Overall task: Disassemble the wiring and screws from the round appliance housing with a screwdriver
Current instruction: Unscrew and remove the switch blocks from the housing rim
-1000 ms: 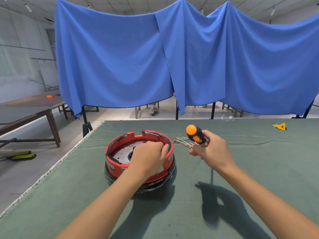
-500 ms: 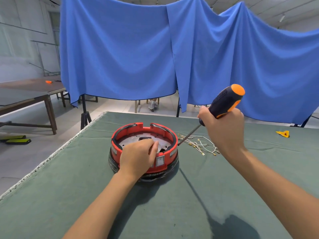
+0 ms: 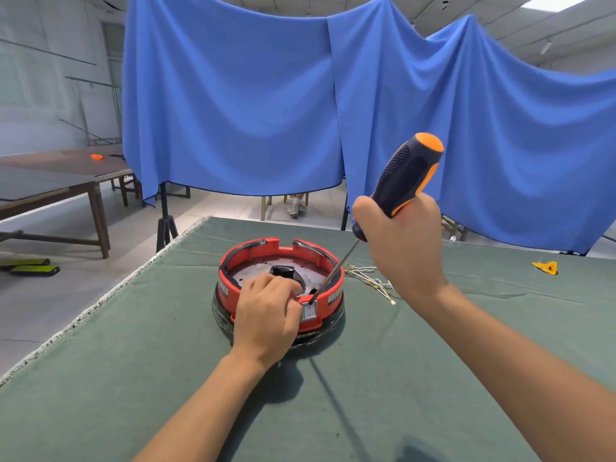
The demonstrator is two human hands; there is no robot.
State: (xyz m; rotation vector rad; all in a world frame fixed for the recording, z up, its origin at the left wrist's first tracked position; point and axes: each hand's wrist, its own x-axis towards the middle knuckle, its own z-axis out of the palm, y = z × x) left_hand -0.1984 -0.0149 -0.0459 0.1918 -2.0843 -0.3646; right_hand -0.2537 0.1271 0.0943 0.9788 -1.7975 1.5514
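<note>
A round red and black appliance housing (image 3: 266, 253) sits on the green cloth-covered table (image 3: 400, 361), with a metal plate and a black part inside. My left hand (image 3: 266, 315) grips its near rim, fingers curled over the edge. My right hand (image 3: 405, 241) holds a black and orange screwdriver (image 3: 405, 175) raised and slanted. Its thin shaft runs down to the left, and the tip meets a small grey plate on the housing's near wall, beside my left fingers. A loose bundle of pale wires (image 3: 370, 278) lies on the cloth just right of the housing.
A small yellow piece (image 3: 546, 267) lies far right on the table. The table's left edge runs diagonally, with floor beyond it. A blue curtain (image 3: 266, 111) hangs behind, a stand (image 3: 165, 225) at the far left corner. A brown table (image 3: 60, 175) stands at left.
My right hand lifted the screwdriver from low beside the wires, turned it tip-down and brought the tip onto the housing's near wall. My left hand slid to the near rim.
</note>
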